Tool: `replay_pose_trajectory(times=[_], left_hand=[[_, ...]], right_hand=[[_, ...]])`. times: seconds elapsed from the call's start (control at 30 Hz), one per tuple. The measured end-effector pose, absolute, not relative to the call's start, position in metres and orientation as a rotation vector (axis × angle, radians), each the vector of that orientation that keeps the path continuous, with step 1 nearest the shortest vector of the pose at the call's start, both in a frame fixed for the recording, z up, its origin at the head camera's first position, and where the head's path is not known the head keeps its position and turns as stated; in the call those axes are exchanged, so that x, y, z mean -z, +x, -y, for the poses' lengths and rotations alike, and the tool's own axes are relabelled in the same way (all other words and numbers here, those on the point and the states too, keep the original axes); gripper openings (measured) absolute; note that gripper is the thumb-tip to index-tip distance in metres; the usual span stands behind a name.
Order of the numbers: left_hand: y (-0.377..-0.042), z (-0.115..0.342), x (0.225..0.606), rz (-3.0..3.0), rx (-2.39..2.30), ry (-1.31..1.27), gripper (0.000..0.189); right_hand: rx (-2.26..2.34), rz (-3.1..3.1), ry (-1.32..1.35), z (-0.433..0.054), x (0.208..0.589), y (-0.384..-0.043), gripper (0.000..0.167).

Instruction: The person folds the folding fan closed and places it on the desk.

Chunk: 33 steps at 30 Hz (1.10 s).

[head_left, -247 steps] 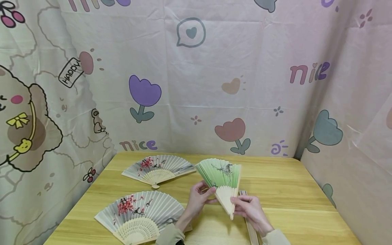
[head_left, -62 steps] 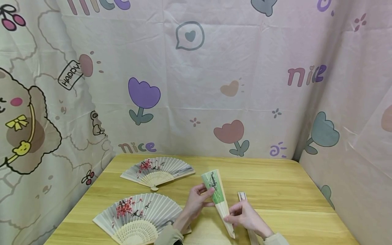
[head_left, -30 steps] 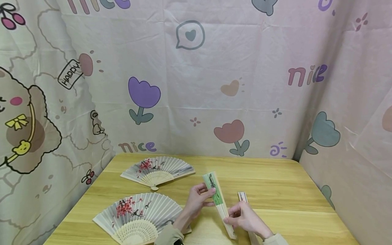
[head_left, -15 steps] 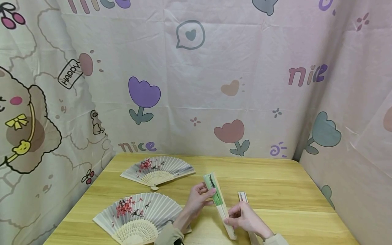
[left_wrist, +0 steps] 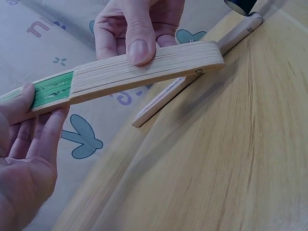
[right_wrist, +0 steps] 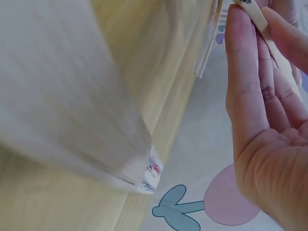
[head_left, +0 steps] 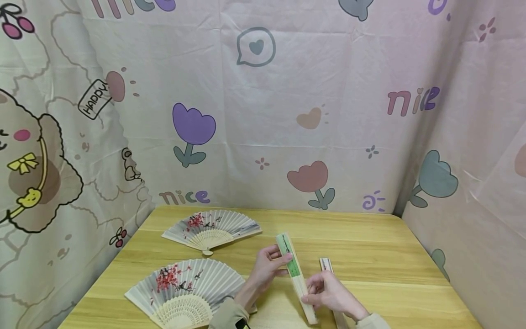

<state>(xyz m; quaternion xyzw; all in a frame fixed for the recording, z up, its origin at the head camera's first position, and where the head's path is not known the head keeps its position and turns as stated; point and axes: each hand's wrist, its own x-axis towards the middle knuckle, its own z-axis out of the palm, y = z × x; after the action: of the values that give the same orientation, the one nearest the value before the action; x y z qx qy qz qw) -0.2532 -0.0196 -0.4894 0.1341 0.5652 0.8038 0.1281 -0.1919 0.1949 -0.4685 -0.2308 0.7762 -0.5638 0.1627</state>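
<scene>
1. Left hand (head_left: 266,270) pinches a folded, bar-shaped green fan (head_left: 299,285) with pale wooden slats (left_wrist: 185,58), head view's lower centre;
2. right hand (head_left: 329,293) pinches its layered slats;
3. two pleated, blossom-printed grey fans (head_left: 215,274) lie spread on the yellow wood-grained table (head_left: 378,260), lower left.

Bare tabletop (head_left: 357,242) leaves passage beyond the green fan (head_left: 297,279); the near spread fan (head_left: 195,283) and far spread fan (head_left: 219,228) obstruct its left, the closed pale fan (head_left: 326,264) its right.

from here it's a little booth, walled on three sides by pale cartoon-printed fabric sheets (head_left: 263,96) around a yellow wood-grain table (head_left: 370,246).
</scene>
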Motion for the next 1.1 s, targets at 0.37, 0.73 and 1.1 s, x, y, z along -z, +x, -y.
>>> replay_pose_trajectory(times=[0.37, 0.73, 1.1], left_hand=[[-0.256, 0.015, 0.489, -1.656, -2.28, 0.412, 0.044], [-0.263, 0.015, 0.488, -1.661, -2.106, 0.496, 0.043], [-0.274, 0.005, 0.491, -1.76, -2.066, 0.449, 0.044]], right_hand=[[1.659, -2.026, -0.744, -0.205, 0.472, -0.193, 0.03], [1.688, -1.861, -0.632, -0.221, 0.474, -0.195, 0.044], [1.661, -1.898, -0.472, -0.222, 0.477, -0.195, 0.043]])
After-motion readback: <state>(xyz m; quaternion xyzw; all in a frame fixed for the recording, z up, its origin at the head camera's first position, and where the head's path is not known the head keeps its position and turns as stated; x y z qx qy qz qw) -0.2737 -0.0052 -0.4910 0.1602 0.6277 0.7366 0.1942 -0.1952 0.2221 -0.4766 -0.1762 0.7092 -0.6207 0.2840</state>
